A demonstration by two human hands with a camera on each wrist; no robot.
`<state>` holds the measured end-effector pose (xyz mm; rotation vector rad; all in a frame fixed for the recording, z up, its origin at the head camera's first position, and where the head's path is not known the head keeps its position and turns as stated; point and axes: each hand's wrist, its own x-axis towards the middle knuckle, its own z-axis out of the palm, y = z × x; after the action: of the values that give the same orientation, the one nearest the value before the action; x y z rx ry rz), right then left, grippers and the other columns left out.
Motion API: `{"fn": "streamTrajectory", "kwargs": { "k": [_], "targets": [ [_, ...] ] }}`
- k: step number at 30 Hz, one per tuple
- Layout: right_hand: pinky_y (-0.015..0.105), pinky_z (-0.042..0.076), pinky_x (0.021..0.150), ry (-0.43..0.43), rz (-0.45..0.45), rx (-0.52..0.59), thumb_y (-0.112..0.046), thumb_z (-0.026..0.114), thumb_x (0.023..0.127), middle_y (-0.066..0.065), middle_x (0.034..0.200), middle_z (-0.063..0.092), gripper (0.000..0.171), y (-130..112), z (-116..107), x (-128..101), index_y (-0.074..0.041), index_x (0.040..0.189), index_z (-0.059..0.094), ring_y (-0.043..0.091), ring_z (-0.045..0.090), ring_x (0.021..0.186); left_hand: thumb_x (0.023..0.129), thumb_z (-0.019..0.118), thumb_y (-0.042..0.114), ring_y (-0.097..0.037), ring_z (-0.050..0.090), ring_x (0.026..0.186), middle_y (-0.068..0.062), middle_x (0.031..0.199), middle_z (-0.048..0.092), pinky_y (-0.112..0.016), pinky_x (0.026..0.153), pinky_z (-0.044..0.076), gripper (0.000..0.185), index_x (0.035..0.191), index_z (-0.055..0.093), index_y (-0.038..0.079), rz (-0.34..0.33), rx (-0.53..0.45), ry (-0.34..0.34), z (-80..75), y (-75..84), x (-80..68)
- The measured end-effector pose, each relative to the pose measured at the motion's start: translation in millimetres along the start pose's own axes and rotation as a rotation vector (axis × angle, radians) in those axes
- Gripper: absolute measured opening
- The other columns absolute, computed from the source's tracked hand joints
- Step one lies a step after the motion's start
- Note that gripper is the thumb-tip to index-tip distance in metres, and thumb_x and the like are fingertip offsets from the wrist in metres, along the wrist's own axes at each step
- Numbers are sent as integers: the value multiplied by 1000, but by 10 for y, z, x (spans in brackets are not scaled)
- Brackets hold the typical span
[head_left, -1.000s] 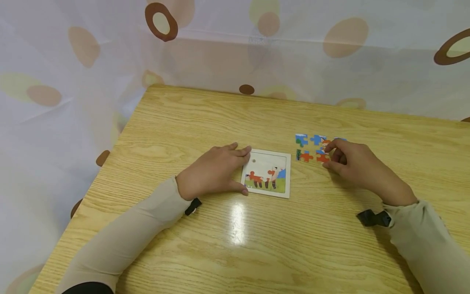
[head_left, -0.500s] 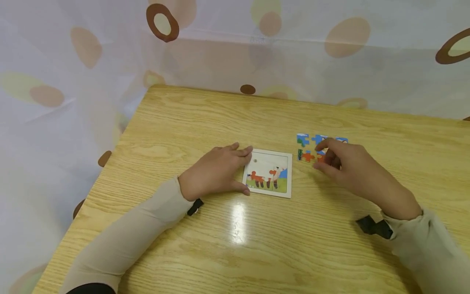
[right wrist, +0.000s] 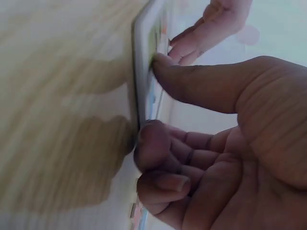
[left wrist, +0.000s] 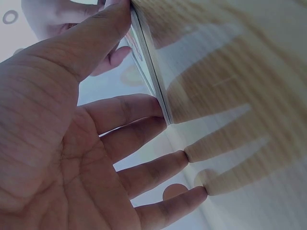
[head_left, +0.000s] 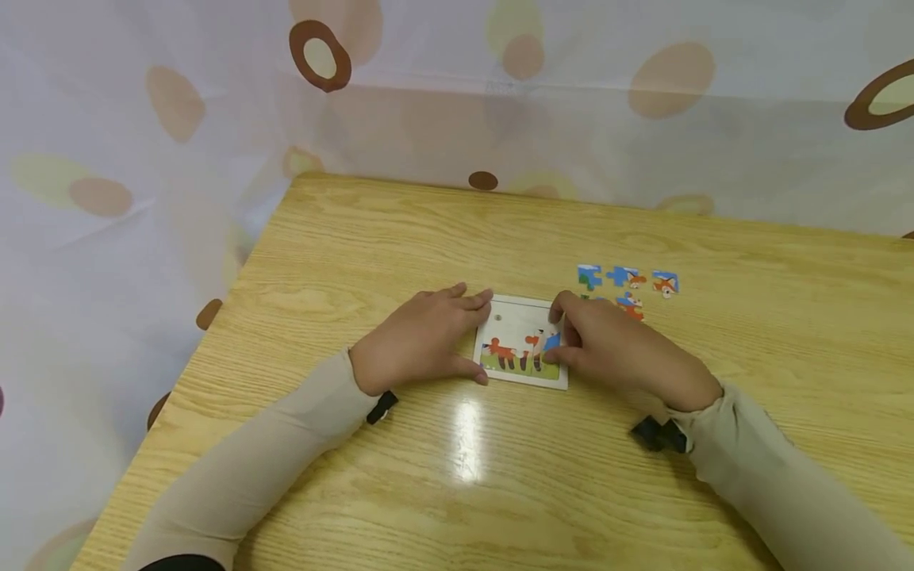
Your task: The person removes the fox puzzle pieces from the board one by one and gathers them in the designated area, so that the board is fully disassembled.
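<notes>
A flat square puzzle board (head_left: 521,317) with a pale border lies on the table, its lower part filled with a picture in red, blue and green. My left hand (head_left: 428,337) rests along its left side with fingers straight. In the left wrist view, index finger and thumb touch the board's edge (left wrist: 152,72), and the other fingertips stand on the table. At the right edge, my right hand (head_left: 621,341) has its thumb (right wrist: 168,76) on the board's face. Its forefinger curls at the rim, apart from the thumb, and no loose piece shows between them.
Several loose jigsaw pieces (head_left: 624,277) in blue and red lie right of the board, some partly hidden behind my right hand. The wooden table (head_left: 400,492) reaches back to a patterned white sheet (head_left: 428,103).
My right hand has moved left, from beside the loose pieces to the board's right edge, so more pieces at the far right show. The left hand has stayed on the board.
</notes>
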<state>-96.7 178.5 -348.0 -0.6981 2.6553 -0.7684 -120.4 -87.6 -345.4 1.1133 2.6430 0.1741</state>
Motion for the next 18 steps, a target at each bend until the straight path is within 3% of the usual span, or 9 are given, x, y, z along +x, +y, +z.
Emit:
{"fn": "streamTrajectory", "kwargs": {
  "k": [6, 18],
  "targets": [
    [31, 43, 59, -7, 19, 3, -16, 81, 91, -1, 71, 54, 28, -14, -6, 28, -2, 101, 59, 13, 48, 60, 82, 77, 65, -36, 35, 150, -4, 164, 37, -51, 115, 38, 98, 156, 47, 7, -1, 2, 6, 15, -8, 5],
    [33, 40, 62, 8, 9, -13, -14, 80, 92, 1, 81, 52, 27, -37, 14, 25, -10, 97, 54, 17, 47, 70, 82, 77, 65, -36, 36, 149, -4, 163, 39, -51, 114, 39, 98, 155, 47, 7, 1, 4, 6, 12, -5, 11]
  ]
}}
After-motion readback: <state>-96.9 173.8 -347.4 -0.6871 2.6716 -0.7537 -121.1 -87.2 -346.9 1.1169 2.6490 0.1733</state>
